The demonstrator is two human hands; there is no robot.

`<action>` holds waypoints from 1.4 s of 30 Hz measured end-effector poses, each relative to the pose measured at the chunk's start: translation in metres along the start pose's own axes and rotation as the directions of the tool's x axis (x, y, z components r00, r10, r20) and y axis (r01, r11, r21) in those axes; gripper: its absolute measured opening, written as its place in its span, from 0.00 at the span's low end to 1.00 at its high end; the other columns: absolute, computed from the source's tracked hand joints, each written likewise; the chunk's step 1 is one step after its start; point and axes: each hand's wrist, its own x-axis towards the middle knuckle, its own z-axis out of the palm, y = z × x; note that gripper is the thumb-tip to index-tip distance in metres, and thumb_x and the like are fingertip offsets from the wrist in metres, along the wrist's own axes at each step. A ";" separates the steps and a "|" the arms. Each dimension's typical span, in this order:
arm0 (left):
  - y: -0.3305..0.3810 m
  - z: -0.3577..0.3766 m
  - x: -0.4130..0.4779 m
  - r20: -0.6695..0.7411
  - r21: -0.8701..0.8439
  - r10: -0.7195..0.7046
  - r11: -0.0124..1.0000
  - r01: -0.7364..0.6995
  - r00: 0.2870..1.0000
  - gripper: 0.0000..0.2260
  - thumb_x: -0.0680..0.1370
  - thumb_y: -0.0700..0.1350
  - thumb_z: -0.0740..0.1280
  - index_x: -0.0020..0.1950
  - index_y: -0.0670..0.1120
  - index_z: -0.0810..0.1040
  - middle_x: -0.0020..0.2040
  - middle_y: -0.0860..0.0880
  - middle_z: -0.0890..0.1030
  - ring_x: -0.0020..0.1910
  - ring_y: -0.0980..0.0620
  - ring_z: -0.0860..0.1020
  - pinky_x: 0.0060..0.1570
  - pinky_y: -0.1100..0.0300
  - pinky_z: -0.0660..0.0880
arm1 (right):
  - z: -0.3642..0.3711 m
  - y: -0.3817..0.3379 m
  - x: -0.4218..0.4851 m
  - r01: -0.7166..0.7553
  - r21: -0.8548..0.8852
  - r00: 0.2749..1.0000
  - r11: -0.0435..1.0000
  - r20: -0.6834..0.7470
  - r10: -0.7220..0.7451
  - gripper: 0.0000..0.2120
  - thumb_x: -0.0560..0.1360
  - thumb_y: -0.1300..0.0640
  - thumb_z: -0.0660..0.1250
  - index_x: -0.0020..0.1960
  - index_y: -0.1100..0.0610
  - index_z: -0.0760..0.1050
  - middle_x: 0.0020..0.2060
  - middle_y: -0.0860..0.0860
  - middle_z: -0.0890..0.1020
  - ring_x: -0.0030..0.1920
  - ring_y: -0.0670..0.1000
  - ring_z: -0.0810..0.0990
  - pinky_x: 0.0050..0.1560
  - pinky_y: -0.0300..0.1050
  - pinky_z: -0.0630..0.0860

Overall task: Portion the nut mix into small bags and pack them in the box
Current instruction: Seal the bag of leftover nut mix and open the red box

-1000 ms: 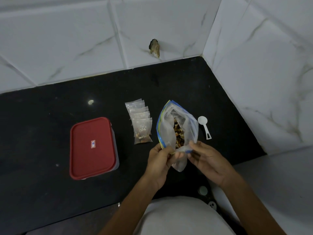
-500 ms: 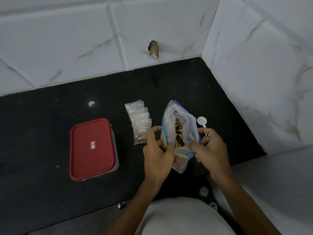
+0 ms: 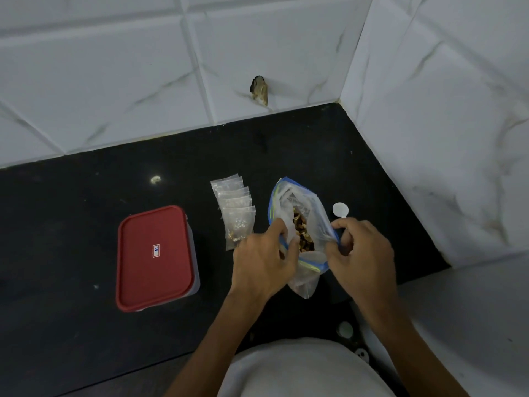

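Holds a clear zip bag of nut mix at the black surface, resting on it or just above; cannot tell which. Pinches the bag's left rim with the left hand, fingers curled over the blue zip strip. Pinches the right rim with the right hand, thumb and forefinger closed on the plastic. Mouth pulled wide, opening facing up toward the camera. Long axis of the bag near-to-far: crumpled bottom corner nearest the person, far lip of the mouth pointing at the back wall. Thin, glossy, wrinkled film; blue and yellow-green seal track around the rim; brown and tan pieces heaped low inside.

Just left of the bag, a fanned row of small bags: clear, flat, rectangular, overlapping like shingles, the row running away from the person, with a little brown filling in the nearest one. Farther left of the bag, well apart, a rectangular box with rounded corners, a matte red lid shut on a translucent base, a small white label mid-lid, long axis also near-to-far. Just right of the bag, a white plastic scoop, round bowl visible, handle hidden behind the right hand. Beyond the bag, white marble-look wall tiles with a chipped hole.
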 end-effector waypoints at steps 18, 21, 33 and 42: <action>0.029 -0.011 0.013 0.221 -0.539 -0.148 0.805 0.247 0.964 0.10 0.77 0.34 0.66 0.47 0.49 0.71 0.43 0.53 0.75 0.35 0.60 0.76 0.35 0.63 0.76 | -0.013 -0.005 0.023 -0.762 0.622 0.646 0.181 0.712 0.274 0.15 0.74 0.59 0.70 0.60 0.60 0.80 0.52 0.58 0.85 0.53 0.56 0.84 0.53 0.51 0.80; 0.030 -0.011 0.015 0.197 -0.495 -0.158 0.836 0.237 0.968 0.07 0.77 0.35 0.67 0.48 0.47 0.73 0.40 0.55 0.75 0.33 0.63 0.77 0.32 0.68 0.74 | -0.012 -0.009 0.023 -0.720 0.630 0.694 0.292 0.645 0.320 0.12 0.75 0.63 0.69 0.57 0.57 0.82 0.48 0.54 0.86 0.47 0.52 0.85 0.49 0.47 0.81; 0.004 -0.012 0.062 0.272 -0.312 -0.278 0.880 0.358 0.921 0.08 0.82 0.49 0.67 0.61 0.55 0.77 0.51 0.48 0.78 0.45 0.53 0.80 0.44 0.59 0.80 | -0.009 -0.012 0.016 0.041 -0.082 0.999 0.996 0.030 -0.038 0.10 0.72 0.62 0.74 0.52 0.58 0.78 0.43 0.45 0.72 0.40 0.43 0.76 0.39 0.35 0.75; 0.018 -0.013 0.063 0.083 -0.285 -0.152 0.943 0.170 0.985 0.08 0.78 0.43 0.73 0.56 0.49 0.80 0.39 0.57 0.75 0.34 0.60 0.76 0.36 0.68 0.75 | -0.011 -0.018 0.034 -0.015 -0.228 0.988 0.973 0.148 0.050 0.29 0.73 0.54 0.74 0.71 0.51 0.66 0.62 0.51 0.73 0.55 0.48 0.78 0.51 0.42 0.77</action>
